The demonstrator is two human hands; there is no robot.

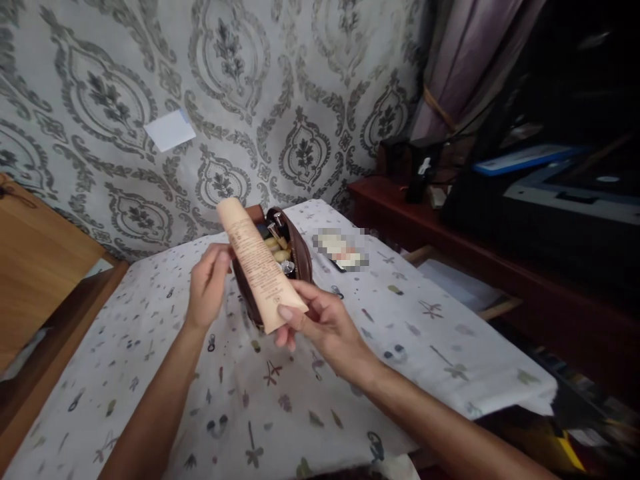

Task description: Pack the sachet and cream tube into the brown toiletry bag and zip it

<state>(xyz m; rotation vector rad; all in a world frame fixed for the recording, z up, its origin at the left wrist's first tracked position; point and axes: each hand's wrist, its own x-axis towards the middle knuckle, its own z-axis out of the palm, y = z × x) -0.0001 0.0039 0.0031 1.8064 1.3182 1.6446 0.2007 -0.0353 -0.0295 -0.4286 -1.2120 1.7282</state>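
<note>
Here, two bare hands work over one table covered with a white cloth printed with small motifs. Between them is one long, peach-coloured tube with lines of small print down its face. The right hand pinches the tube's flat, crimped lower end — thumb on the front, fingers curled behind — and holds it slanted, its top leaning up and to the left. The left hand sits at the tube's left edge near the middle, fingers loosely curled with the tips touching or almost touching the side; whether it truly grips cannot be told.

Just behind the tube stands one brown pouch, open at the top, with several small items inside — too crowded to count, though a couple of metallic caps show. The tube hides much of the pouch's front. Further back on the cloth lies one blurred flat object, well apart from both hands. One pale paper square is stuck on the patterned wall.
</note>
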